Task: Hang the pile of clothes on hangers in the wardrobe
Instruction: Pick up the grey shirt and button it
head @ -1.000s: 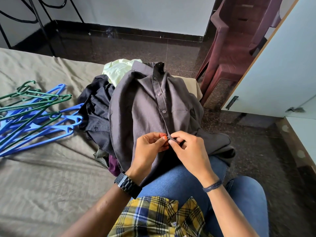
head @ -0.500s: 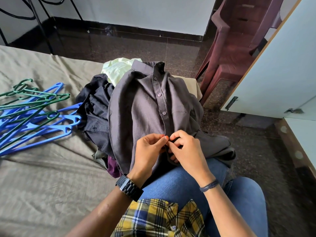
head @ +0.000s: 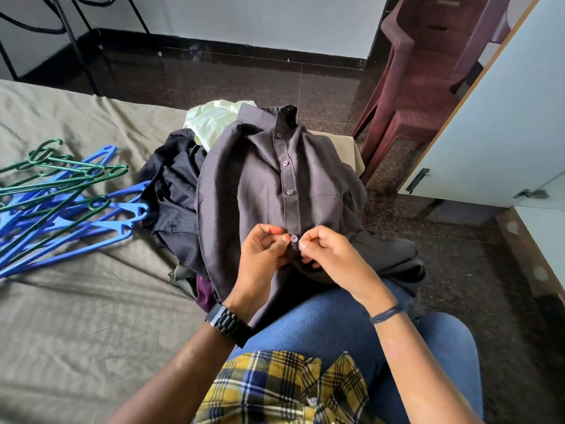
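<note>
A grey button-up shirt (head: pixel 244 191) lies front up on the pile of clothes (head: pixel 174 191) at the bed's edge, a black hanger hook (head: pixel 289 113) poking out of its collar. Three upper buttons are fastened. My left hand (head: pixel 263 255) pinches the placket just left of a lower button (head: pixel 294 239). My right hand (head: pixel 327 255) pinches the fabric just right of that button. The shirt's lower part drapes over my knee. Blue and green hangers (head: pixel 61 203) lie in a heap on the bed to the left.
The olive bedsheet (head: pixel 76 316) covers the bed at the left. A maroon plastic chair (head: pixel 422 87) stands on the dark floor at the upper right. The white wardrobe door (head: pixel 504 123) stands open at the right. A black metal frame (head: pixel 76 41) stands at the back left.
Both hands have shifted slightly up the placket. The lower button, hidden between the fingers before, now shows through the fabric between my thumbs.
</note>
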Demonstrator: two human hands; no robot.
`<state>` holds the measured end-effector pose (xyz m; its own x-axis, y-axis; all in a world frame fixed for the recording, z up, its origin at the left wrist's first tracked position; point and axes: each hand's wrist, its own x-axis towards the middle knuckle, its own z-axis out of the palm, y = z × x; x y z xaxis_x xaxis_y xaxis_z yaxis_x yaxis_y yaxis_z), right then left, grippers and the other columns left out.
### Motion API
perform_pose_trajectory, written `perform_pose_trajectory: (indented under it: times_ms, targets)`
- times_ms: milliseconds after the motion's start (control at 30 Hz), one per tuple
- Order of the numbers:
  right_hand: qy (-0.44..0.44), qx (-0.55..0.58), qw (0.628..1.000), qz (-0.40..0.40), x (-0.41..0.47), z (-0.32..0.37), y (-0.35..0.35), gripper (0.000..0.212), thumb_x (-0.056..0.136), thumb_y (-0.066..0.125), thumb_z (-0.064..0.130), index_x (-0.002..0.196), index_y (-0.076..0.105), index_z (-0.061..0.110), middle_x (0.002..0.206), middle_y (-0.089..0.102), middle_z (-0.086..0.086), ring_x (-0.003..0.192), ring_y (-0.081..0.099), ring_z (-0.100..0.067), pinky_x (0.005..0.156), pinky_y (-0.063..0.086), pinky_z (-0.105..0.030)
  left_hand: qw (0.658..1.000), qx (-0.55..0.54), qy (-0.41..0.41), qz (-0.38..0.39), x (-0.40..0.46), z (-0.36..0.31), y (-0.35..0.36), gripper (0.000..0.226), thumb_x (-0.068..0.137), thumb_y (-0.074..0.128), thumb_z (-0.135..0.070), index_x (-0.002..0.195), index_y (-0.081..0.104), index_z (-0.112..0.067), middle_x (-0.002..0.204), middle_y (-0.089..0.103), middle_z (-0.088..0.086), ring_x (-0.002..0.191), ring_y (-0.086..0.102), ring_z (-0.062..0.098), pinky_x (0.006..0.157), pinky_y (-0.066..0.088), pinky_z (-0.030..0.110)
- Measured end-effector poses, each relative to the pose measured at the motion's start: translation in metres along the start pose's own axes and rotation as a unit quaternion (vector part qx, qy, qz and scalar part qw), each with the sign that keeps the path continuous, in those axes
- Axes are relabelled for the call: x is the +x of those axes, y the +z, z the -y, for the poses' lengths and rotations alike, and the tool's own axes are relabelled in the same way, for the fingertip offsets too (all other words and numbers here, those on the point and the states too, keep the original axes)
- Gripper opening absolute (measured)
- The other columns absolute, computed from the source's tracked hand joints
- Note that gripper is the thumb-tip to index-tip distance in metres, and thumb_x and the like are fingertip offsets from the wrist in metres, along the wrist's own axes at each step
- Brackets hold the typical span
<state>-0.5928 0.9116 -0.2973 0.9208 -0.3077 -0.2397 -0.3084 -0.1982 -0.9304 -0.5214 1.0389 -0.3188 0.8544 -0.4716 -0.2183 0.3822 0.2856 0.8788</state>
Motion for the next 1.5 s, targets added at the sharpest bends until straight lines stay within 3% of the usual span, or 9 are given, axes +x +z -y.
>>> perform_pose_trajectory:
  times_ms: [233, 400, 500, 567, 633, 800, 1000, 1267, 1500]
  targets:
    - [-0.089, -0.302, 0.949, -0.02, -0.018, -0.006, -0.028, 0.004, 0.085, 0.069, 0.021, 0.081, 0.068, 0.021, 0.074, 0.065, 0.006, 0.071, 0.058, -0.005, 0.065, 0.044, -0.024, 0.974, 0.221, 0.038, 0.008, -0.001, 0.014, -0.008, 0.026, 0.08, 0.074, -0.011, 0.089, 0.051, -0.018, 0.081, 0.063, 0.004, 0.064, 0.062, 0.008, 0.061, 0.055, 0.023]
    - [-0.092, -0.318, 0.938, -0.099, -0.02, -0.016, -0.029, 0.011, 0.083, 0.07, 0.027, 0.076, 0.065, 0.021, 0.059, 0.054, 0.007, 0.064, 0.054, -0.012, 0.06, 0.048, -0.035, 0.822, 0.558, 0.084, 0.075, -0.011, 0.029, -0.021, 0.046, 0.071, 0.073, -0.055, 0.105, 0.056, -0.029, 0.094, 0.064, -0.014, 0.085, 0.061, 0.0, 0.075, 0.052, 0.024]
    - [-0.1, -0.264, 0.953, -0.112, -0.015, -0.018, -0.03, 0.018, 0.085, 0.069, 0.025, 0.072, 0.062, 0.016, 0.047, 0.042, 0.009, 0.052, 0.041, -0.009, 0.053, 0.039, -0.026, 0.67, 0.724, 0.164, 0.012, -0.002, 0.043, -0.029, 0.05, 0.081, 0.065, -0.05, 0.118, 0.053, -0.019, 0.105, 0.06, -0.001, 0.097, 0.059, 0.021, 0.074, 0.051, 0.039]
    - [-0.098, -0.223, 0.965, -0.099, -0.011, -0.019, -0.032, 0.018, 0.086, 0.069, 0.022, 0.072, 0.063, 0.013, 0.046, 0.039, 0.008, 0.049, 0.036, -0.008, 0.05, 0.032, -0.018, 0.63, 0.752, 0.193, -0.022, 0.004, 0.047, -0.031, 0.041, 0.08, 0.071, -0.038, 0.11, 0.057, -0.014, 0.094, 0.06, 0.005, 0.083, 0.063, 0.029, 0.059, 0.053, 0.04]
    - [-0.089, -0.201, 0.972, -0.078, -0.009, -0.019, -0.034, 0.015, 0.087, 0.069, 0.022, 0.074, 0.067, 0.013, 0.048, 0.04, 0.007, 0.049, 0.035, -0.006, 0.051, 0.033, -0.015, 0.65, 0.725, 0.225, -0.037, 0.011, 0.045, -0.03, 0.02, 0.085, 0.066, -0.025, 0.101, 0.059, -0.015, 0.09, 0.058, 0.004, 0.082, 0.061, 0.027, 0.059, 0.05, 0.039]
    - [-0.091, -0.135, 0.983, -0.084, 0.001, -0.009, -0.043, 0.01, 0.085, 0.07, 0.023, 0.077, 0.07, 0.017, 0.058, 0.058, 0.0, 0.055, 0.045, -0.001, 0.057, 0.038, -0.013, 0.868, 0.475, 0.124, -0.077, 0.026, 0.008, -0.021, 0.013, 0.086, 0.063, -0.008, 0.08, 0.061, -0.019, 0.069, 0.057, -0.008, 0.064, 0.049, 0.005, 0.061, 0.04, 0.013]
    - [-0.131, -0.072, 0.985, -0.082, 0.026, 0.029, -0.045, 0.011, 0.082, 0.072, 0.027, 0.074, 0.07, 0.022, 0.07, 0.07, 0.001, 0.068, 0.061, -0.009, 0.072, 0.05, -0.035, 0.937, 0.284, 0.151, -0.139, 0.029, -0.026, -0.01, 0.023, 0.091, 0.062, -0.014, 0.072, 0.061, -0.026, 0.061, 0.053, -0.006, 0.057, 0.045, 0.01, 0.055, 0.035, 0.026]
    - [-0.159, -0.015, 0.976, -0.145, 0.057, 0.061, -0.046, 0.015, 0.079, 0.075, 0.03, 0.068, 0.066, 0.025, 0.065, 0.067, 0.008, 0.068, 0.063, -0.012, 0.07, 0.051, -0.036, 0.925, 0.358, 0.125, -0.01, 0.067, -0.099, 0.022, 0.02, 0.092, 0.059, -0.012, 0.073, 0.06, -0.016, 0.065, 0.054, 0.005, 0.057, 0.045, 0.013, 0.053, 0.037, 0.025]
    - [-0.02, 0.112, 0.991, -0.071, 0.054, 0.031, -0.049, 0.01, 0.084, 0.071, 0.016, 0.082, 0.074, 0.006, 0.081, 0.072, -0.002, 0.081, 0.063, -0.01, 0.075, 0.05, -0.018, 0.863, 0.414, 0.189, -0.217, 0.06, -0.061, 0.01, 0.029, 0.079, 0.076, -0.026, 0.088, 0.053, -0.01, 0.07, 0.052, -0.005, 0.059, 0.045, 0.003, 0.054, 0.036, 0.013]
